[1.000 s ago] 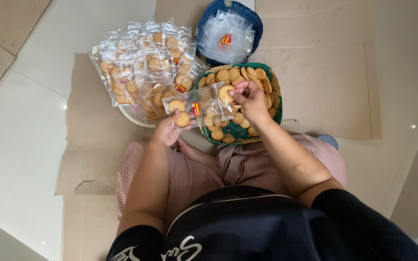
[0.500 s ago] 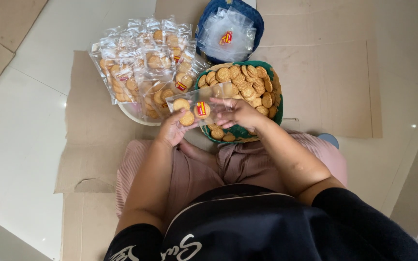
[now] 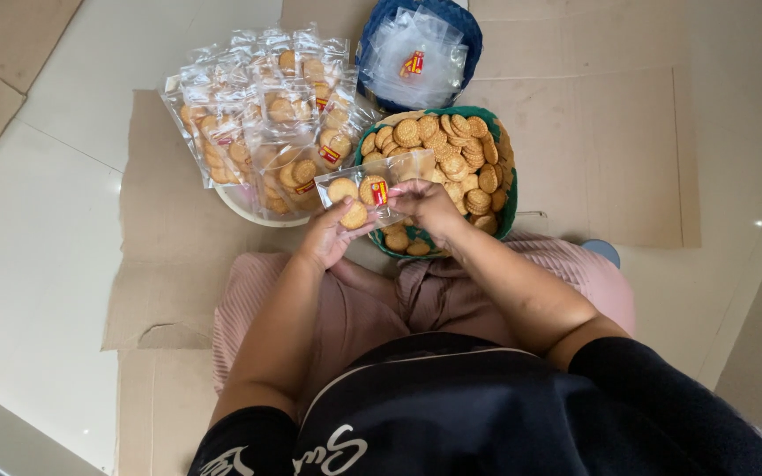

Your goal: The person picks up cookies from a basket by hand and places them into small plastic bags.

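My left hand (image 3: 326,240) pinches the near-left end of the small clear plastic pouch of round biscuits (image 3: 365,194); my right hand (image 3: 426,205) pinches its right mouth. Long axis lies left-right between both hands, over the green basket of loose biscuits (image 3: 508,201); beyond, filled packets (image 3: 262,119).

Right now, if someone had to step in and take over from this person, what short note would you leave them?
Left hand: holds the small clear bag from below; three round biscuits show inside.
Right hand: pinches the bag's open end, over the green basket.
Loose biscuits fill that basket. Empty clear bags sit in the blue basket beyond it.
Done: a pile of filled bags lies to the left on a white tray.
Left: the bag in hand is not yet on the pile, and many loose biscuits remain.
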